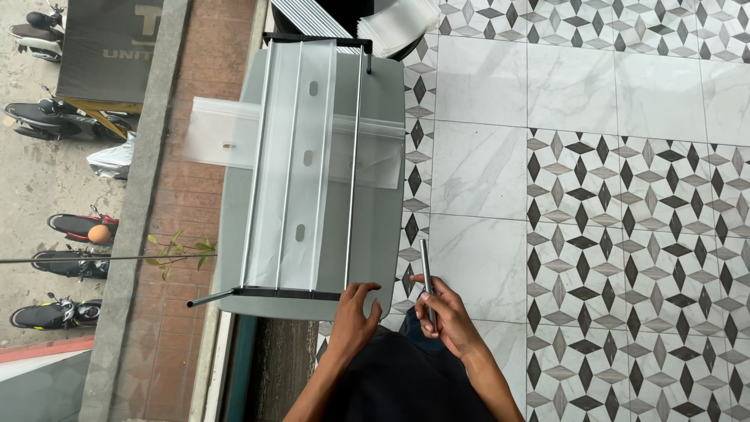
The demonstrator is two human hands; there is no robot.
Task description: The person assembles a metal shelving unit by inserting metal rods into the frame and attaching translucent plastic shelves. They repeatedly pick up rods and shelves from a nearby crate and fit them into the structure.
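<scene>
A rack of thin metal rods (355,164) with black end bars (285,294) sits over a grey balcony ledge (387,227). Several clear plastic bags (293,156) hang over the rods. My left hand (355,316) rests with spread fingers on the near edge of the ledge, just below the rack's near end bar. My right hand (445,312) holds a loose metal rod (426,273) upright over the tiled floor, to the right of the ledge.
A patterned and marble tiled floor (594,195) fills the right side. Left of the ledge is a drop to a street with parked motorbikes (55,117). A stack of clear bags (402,23) lies at the top.
</scene>
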